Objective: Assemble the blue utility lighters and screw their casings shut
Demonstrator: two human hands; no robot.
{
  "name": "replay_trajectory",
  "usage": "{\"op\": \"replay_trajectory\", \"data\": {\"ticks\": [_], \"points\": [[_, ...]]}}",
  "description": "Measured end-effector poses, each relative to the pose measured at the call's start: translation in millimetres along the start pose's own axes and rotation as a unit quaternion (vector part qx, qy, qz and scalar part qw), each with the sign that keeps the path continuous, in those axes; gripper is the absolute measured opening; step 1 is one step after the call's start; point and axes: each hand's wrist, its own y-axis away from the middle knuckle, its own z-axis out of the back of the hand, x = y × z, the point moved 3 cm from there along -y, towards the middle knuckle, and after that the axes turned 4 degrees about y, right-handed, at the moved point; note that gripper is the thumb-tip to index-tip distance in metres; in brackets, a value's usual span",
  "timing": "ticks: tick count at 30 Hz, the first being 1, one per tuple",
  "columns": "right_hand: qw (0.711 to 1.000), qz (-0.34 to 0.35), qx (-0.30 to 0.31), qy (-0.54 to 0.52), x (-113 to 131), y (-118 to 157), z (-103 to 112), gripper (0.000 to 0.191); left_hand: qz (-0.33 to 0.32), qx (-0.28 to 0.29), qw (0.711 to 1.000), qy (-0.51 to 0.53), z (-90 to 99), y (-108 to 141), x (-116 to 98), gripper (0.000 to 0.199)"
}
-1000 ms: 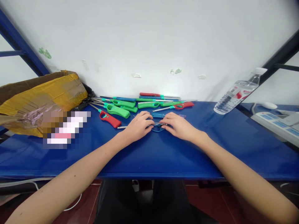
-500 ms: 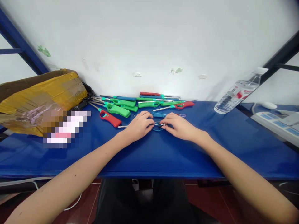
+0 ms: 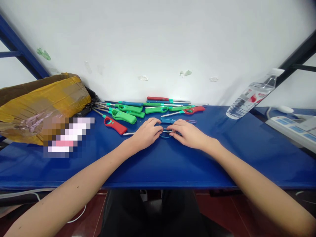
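A blue lighter shell (image 3: pixel 166 135) with a metal rod (image 3: pixel 128 134) lies between my hands on the blue table. My left hand (image 3: pixel 147 132) has its fingers closed on the lighter's left part and covers much of it. At the right end, my right hand (image 3: pixel 185 132) pinches something small at the lighter, too small to make out. Just beyond the fingers lie a blue shell piece (image 3: pixel 170 120) and a screwdriver with a clear purple handle (image 3: pixel 192 121).
Green lighters (image 3: pixel 123 116), a red lighter (image 3: pixel 115 125) and others lie along the wall. A taped cardboard box (image 3: pixel 71 93) stands left. At the right are a tilted water bottle (image 3: pixel 251 95) and a power strip (image 3: pixel 293 126).
Both hands keep almost the same place, with small shifts of the right fingers at the lighter. The whole view has shifted slightly.
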Motion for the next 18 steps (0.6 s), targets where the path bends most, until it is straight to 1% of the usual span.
{"op": "replay_trajectory", "data": {"ticks": [8, 18], "points": [[1.0, 0.013, -0.001, 0.003, -0.3, 0.4, -3.5, 0.033, -0.008, 0.006, 1.0, -0.004, -1.4, -0.3, -2.3, 0.022], [0.998, 0.014, 0.004, 0.069, 1.8, -0.7, -2.4, 0.033, -0.007, -0.008, 1.0, -0.026, -1.4, -0.1, -2.6, 0.022]]}}
